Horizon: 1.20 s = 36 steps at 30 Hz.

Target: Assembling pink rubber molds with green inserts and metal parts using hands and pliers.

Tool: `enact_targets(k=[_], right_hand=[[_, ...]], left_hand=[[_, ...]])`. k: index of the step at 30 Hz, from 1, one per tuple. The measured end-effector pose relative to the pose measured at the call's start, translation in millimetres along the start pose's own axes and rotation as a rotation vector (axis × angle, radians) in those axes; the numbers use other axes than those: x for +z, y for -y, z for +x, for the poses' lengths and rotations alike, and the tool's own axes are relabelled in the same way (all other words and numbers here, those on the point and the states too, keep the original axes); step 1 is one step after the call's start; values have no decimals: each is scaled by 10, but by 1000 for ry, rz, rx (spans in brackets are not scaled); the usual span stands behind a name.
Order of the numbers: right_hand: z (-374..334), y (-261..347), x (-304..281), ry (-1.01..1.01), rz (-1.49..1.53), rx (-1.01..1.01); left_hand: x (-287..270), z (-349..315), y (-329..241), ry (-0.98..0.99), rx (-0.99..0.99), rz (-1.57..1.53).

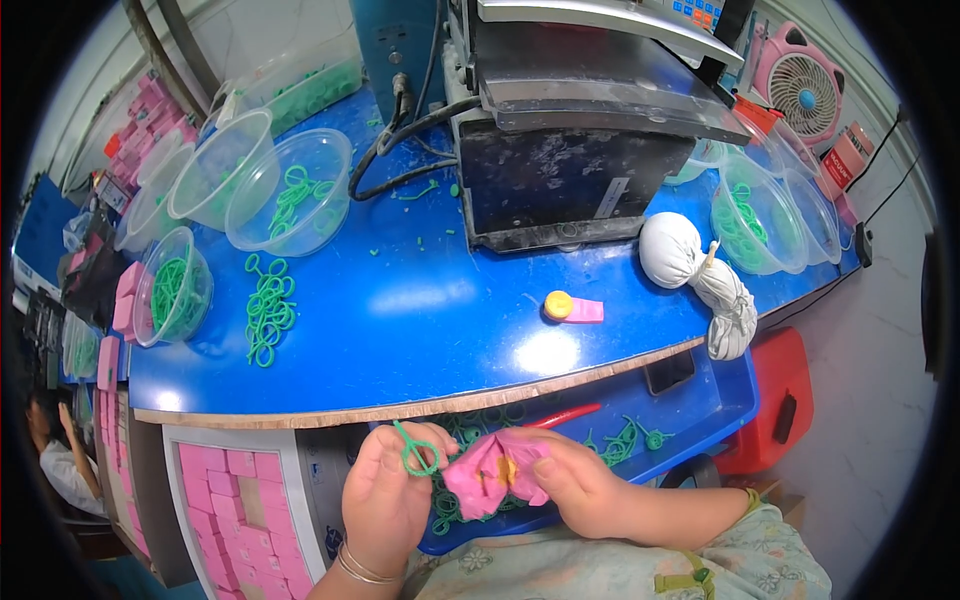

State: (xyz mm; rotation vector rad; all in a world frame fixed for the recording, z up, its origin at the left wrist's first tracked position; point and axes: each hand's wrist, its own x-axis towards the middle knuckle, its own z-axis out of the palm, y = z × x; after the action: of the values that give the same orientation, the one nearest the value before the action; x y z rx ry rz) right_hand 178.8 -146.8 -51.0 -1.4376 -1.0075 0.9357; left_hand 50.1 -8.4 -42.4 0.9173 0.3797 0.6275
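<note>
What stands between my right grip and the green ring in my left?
The crumpled pink piece, held in your right grip, lies between; your left fingertips also show beside the green ring, on its side toward that piece.

The view looks from the wearer's head, the left lens of a side-by-side pair, facing forward and steeply down. The hands [580,488] sit close, at the near side; the tabletop [400,350] spreads beyond them, the dark machine [555,185] farther off. The wide fisheye bends straight edges toward its dark rim.
</note>
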Motion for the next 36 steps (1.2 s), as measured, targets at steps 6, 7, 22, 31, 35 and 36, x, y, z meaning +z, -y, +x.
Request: enact_targets(k=[6, 7, 22, 31, 35, 36], right_hand=[[-44, 47, -242, 82, 16, -164], [-39, 48, -284, 138, -38, -262], [149, 450, -340, 158, -649, -684], [184, 414, -255, -96, -533, -878], [157, 446, -171, 32, -523, -881], [144, 373, -166, 24, -493, -844]], left_hand=[[-95, -39, 27, 164, 508, 1350], [-98, -61, 62, 167, 507, 1350], [88, 171, -34, 1124, -307, 442], [-175, 86, -63, 812, -487, 193], [-54, 45, -111, 432, -263, -30], [14, 22, -139, 413, -324, 37]])
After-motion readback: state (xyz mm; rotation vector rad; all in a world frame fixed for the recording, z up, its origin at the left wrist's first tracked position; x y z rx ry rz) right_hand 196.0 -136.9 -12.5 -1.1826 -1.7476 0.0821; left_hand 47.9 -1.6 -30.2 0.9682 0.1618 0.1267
